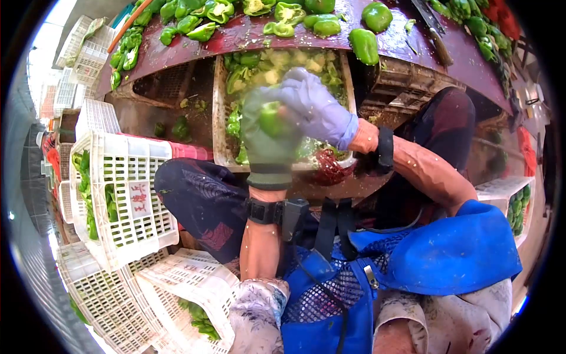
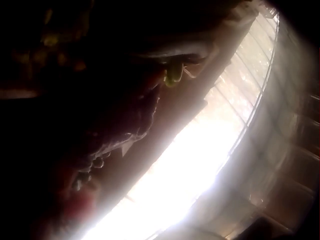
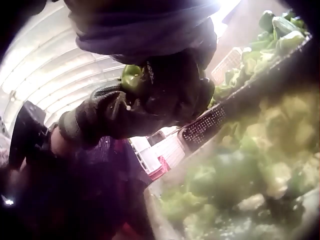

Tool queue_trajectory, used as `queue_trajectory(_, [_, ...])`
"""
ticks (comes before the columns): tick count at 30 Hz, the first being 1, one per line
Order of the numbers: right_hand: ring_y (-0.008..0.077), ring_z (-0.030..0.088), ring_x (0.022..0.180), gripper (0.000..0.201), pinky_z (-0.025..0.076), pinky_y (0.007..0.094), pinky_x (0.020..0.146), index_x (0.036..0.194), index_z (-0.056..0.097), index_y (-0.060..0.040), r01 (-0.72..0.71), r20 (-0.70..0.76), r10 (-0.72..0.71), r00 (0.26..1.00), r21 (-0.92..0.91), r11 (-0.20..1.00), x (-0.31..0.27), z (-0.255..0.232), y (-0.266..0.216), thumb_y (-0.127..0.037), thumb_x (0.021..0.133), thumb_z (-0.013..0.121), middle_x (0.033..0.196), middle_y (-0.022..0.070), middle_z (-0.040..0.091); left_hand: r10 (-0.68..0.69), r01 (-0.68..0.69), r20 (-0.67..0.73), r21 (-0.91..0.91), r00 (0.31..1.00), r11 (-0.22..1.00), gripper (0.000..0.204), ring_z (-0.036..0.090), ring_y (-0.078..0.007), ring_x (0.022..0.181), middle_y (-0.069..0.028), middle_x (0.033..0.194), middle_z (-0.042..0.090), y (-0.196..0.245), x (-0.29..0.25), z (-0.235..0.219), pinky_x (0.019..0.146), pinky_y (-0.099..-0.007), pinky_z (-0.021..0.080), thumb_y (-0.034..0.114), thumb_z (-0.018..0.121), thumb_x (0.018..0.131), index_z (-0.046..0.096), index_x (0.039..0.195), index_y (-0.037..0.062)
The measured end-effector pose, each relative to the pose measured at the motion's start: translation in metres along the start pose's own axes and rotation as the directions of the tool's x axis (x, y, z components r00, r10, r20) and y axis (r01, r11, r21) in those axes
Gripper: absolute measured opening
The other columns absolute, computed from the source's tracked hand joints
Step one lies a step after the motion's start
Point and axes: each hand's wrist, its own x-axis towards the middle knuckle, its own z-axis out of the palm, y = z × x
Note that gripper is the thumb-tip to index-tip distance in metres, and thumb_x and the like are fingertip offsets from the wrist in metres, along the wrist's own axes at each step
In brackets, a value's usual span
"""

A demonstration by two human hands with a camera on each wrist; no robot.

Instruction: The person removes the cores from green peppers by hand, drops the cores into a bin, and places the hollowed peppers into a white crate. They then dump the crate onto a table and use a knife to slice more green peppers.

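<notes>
In a green glove, my left hand (image 1: 268,147) holds a green bell pepper (image 1: 272,120) above a crate; the pepper also shows in the right wrist view (image 3: 132,77). My right hand (image 1: 318,109), in a pale purple glove, reaches in from the right, close against the left hand and the pepper. Its fingertips are hidden, and I cannot tell whether they grip anything. Below both hands, the crate (image 1: 219,112) holds cut green and pale pepper pieces (image 1: 242,74). The left wrist view is mostly dark and shows neither hand clearly.
A dark red tabletop (image 1: 321,42) runs across the front, bearing whole and cut peppers (image 1: 377,16) and a knife (image 1: 439,44). White slatted crates (image 1: 127,189) stand at the left. A dark red clump (image 1: 333,168) lies at the crate's near edge.
</notes>
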Motion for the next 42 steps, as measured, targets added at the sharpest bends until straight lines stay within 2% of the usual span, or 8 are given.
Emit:
queue_trajectory(4, [0.0274, 0.051, 0.072, 0.021, 0.043, 0.0414, 0.069, 0.096, 0.068, -0.0043, -0.393, 0.001, 0.410, 0.912, 0.286, 0.874, 0.004, 0.010, 0.009, -0.022, 0.094, 0.058, 0.074, 0.0108, 0.056, 0.178, -0.159, -0.203, 0.108, 0.963, 0.981, 0.033, 0.064, -0.0208, 0.091, -0.0072, 0.106, 0.062, -0.030, 0.010, -0.013, 0.077, -0.0386, 0.058, 0.033, 0.059, 0.091, 0.059, 0.114, 0.0096])
queue_trajectory(13, [0.0211, 0.064, 0.088, 0.030, 0.055, 0.0348, 0.083, 0.116, 0.059, -0.0025, -0.428, 0.342, 0.331, 0.879, 0.262, 0.865, 0.021, 0.001, 0.000, -0.023, 0.094, 0.060, 0.094, 0.0107, 0.066, -0.243, 0.283, 0.151, -0.385, 0.958, 0.878, 0.054, 0.062, -0.0240, 0.095, -0.0146, 0.109, 0.059, 0.022, 0.009, -0.024, 0.084, -0.0344, 0.055, 0.041, 0.065, 0.084, 0.053, 0.118, 0.0005])
queue_trajectory(17, [0.0163, 0.061, 0.084, 0.018, 0.053, 0.0325, 0.079, 0.105, 0.058, -0.0012, -0.535, 0.332, 0.516, 0.789, 0.785, 0.313, 0.025, 0.007, 0.015, -0.015, 0.094, 0.060, 0.093, 0.0085, 0.065, 0.019, -0.031, -0.202, -0.056, 0.979, 0.998, 0.047, 0.062, -0.0230, 0.093, -0.0105, 0.114, 0.061, 0.015, 0.001, -0.045, 0.073, -0.0325, 0.056, 0.042, 0.057, 0.090, 0.056, 0.119, 0.0052])
queue_trajectory(21, [0.0210, 0.065, 0.087, 0.027, 0.054, 0.0321, 0.080, 0.117, 0.061, -0.0073, -0.202, -0.023, 0.207, 0.978, 0.146, 0.969, 0.037, -0.012, 0.044, -0.013, 0.091, 0.062, 0.096, 0.0119, 0.066, 0.147, -0.152, -0.225, -0.005, 0.963, 0.988, 0.042, 0.062, -0.0236, 0.099, -0.0120, 0.113, 0.062, 0.029, -0.006, -0.029, 0.077, -0.0357, 0.057, 0.037, 0.059, 0.092, 0.059, 0.119, 0.0048])
queue_trajectory(28, [0.0253, 0.064, 0.065, 0.025, 0.053, 0.0394, 0.066, 0.097, 0.073, -0.0049, -0.588, 0.547, 0.412, 0.729, 0.192, 0.786, 0.033, -0.007, -0.012, -0.026, 0.082, 0.070, 0.078, 0.0119, 0.070, 0.586, -0.527, 0.199, 0.712, 0.785, 0.464, 0.040, 0.059, -0.0202, 0.102, -0.0118, 0.116, 0.059, 0.014, 0.003, -0.047, 0.090, -0.0349, 0.050, 0.022, 0.057, 0.094, 0.051, 0.127, 0.0009])
queue_trajectory(31, [0.0228, 0.059, 0.055, 0.030, 0.049, 0.0399, 0.058, 0.086, 0.072, -0.0015, -0.747, 0.657, 0.390, 0.645, 0.436, 0.501, 0.028, -0.005, -0.006, -0.031, 0.080, 0.071, 0.062, 0.0120, 0.064, 0.481, -0.392, 0.107, 0.742, 0.870, 0.543, 0.037, 0.057, -0.0203, 0.106, -0.0111, 0.117, 0.058, 0.015, -0.006, -0.020, 0.096, -0.0350, 0.045, 0.015, 0.060, 0.091, 0.053, 0.123, -0.0014])
queue_trajectory(39, [0.0215, 0.056, 0.054, 0.037, 0.048, 0.0390, 0.056, 0.071, 0.070, 0.0005, -0.776, 0.630, 0.518, 0.578, 0.228, 0.588, 0.016, 0.012, -0.003, -0.036, 0.071, 0.071, 0.058, 0.0114, 0.061, 0.399, -0.260, -0.035, 0.707, 0.916, 0.658, 0.032, 0.059, -0.0230, 0.106, -0.0135, 0.116, 0.060, 0.012, -0.010, -0.035, 0.091, -0.0345, 0.049, 0.012, 0.057, 0.092, 0.056, 0.120, -0.0035])
queue_trajectory(42, [0.0182, 0.056, 0.055, 0.032, 0.048, 0.0350, 0.056, 0.074, 0.070, 0.0001, -0.742, 0.570, 0.507, 0.647, 0.317, 0.590, 0.010, 0.010, -0.007, -0.031, 0.072, 0.072, 0.059, 0.0093, 0.062, 0.565, -0.321, 0.020, 0.840, 0.825, 0.438, 0.034, 0.060, -0.0232, 0.104, -0.0140, 0.113, 0.061, -0.007, 0.001, -0.066, 0.090, -0.0350, 0.050, 0.016, 0.055, 0.094, 0.056, 0.122, -0.0030])
